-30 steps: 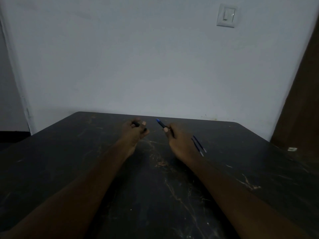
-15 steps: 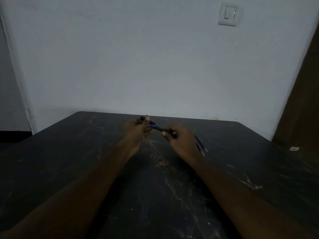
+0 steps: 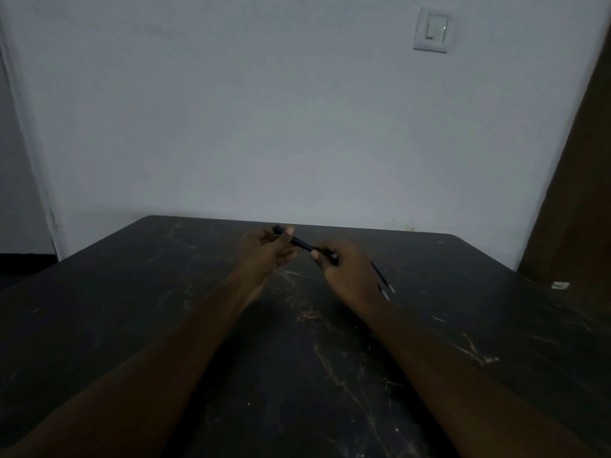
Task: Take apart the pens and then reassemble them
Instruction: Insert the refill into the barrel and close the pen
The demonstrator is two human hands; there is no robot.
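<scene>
A dark pen (image 3: 299,242) is held between both hands over the far middle of the black table (image 3: 165,309). My left hand (image 3: 264,252) pinches its far end, where a dark cap sits, with the thumb on top. My right hand (image 3: 344,269) grips the near end with curled fingers, which hide that part of the pen. Two thin blue refills with pale tips (image 3: 383,282) lie on the table just behind my right hand, partly hidden by it.
The table is dark and scratched, pushed against a white wall. A small white object (image 3: 559,285) lies near the table's right edge. A light switch (image 3: 433,29) is on the wall and a brown door (image 3: 582,193) stands at the right.
My hands have come together: the cap in my left hand and the blue-tipped pen in my right were apart, and now the cap covers the pen's tip.
</scene>
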